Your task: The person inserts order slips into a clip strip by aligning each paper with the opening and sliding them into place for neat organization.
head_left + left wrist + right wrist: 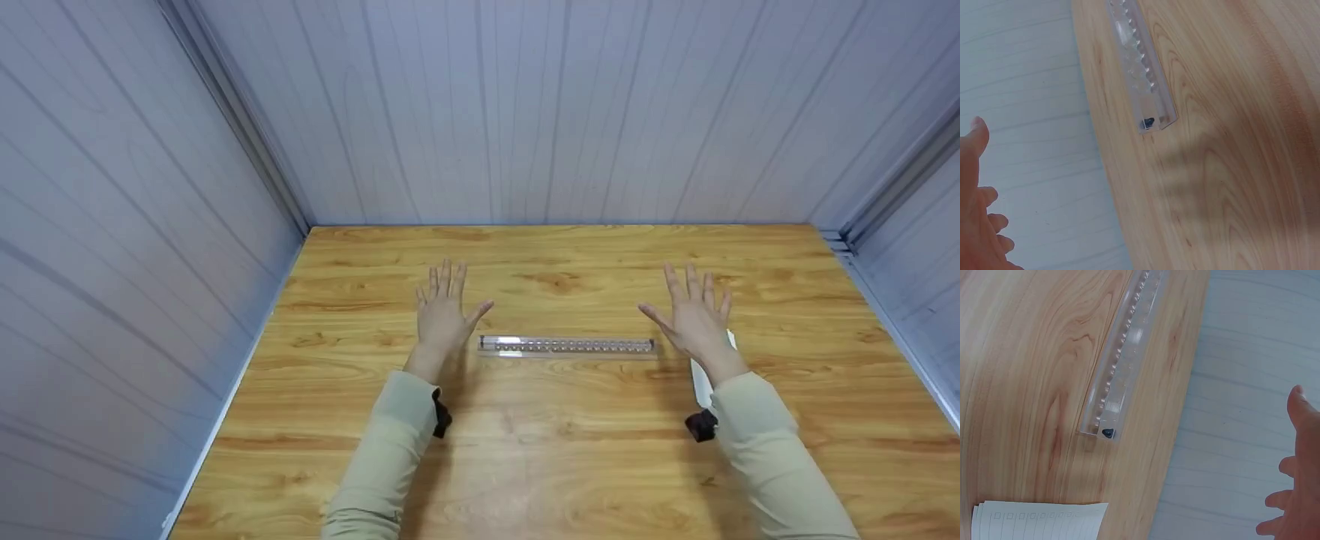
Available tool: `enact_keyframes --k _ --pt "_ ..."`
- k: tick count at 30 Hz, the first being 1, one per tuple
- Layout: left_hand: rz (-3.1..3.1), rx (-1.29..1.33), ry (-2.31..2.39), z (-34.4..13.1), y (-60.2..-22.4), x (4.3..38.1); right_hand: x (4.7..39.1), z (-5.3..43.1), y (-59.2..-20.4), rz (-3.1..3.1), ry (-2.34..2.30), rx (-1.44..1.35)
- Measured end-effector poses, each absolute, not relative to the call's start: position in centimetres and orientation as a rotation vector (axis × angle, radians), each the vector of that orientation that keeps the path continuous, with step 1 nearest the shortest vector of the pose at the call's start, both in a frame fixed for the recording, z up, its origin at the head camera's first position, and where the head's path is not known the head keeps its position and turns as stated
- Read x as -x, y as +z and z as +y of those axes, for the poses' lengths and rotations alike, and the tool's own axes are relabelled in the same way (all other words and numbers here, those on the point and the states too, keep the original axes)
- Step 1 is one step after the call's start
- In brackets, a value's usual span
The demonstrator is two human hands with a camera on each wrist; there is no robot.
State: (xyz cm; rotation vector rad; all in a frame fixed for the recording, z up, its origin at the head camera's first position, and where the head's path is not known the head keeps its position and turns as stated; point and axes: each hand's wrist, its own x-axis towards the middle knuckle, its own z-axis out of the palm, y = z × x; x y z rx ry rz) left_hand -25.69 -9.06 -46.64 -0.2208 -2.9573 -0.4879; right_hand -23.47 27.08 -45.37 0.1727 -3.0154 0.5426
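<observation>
A long clear plastic case (568,346) lies crosswise on the wooden table, a row of small rounded bumps along it and a dark spot at each end. Off its left end hovers my left hand (442,321), fingers straight and thumb spread, holding nothing. My right hand (697,324) is spread the same way past the right end, also holding nothing. In the left wrist view one end of the case (1141,73) shows; the right wrist view shows the other end of the case (1120,365). White paper sheets (1039,521) with lines and small printed boxes lie partly hidden under my right hand and wrist.
The wooden table (555,281) meets a pale panelled wall (517,112) at the back. More panels stand on the left (127,247) and right. Dark wrist cameras (701,425) are strapped at both sleeve cuffs.
</observation>
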Motion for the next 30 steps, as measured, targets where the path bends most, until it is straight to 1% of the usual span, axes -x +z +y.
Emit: enact_keyframes --k 17,30 --pt "-2.766 0.255 -0.849 -9.4 -48.2 25.1 22.7 28.1 -45.8 -2.979 0.554 -0.161" --pt "-2.629 0.273 -1.088 -9.1 -49.9 24.5 21.3 29.6 -46.9 -2.862 0.620 -0.116"
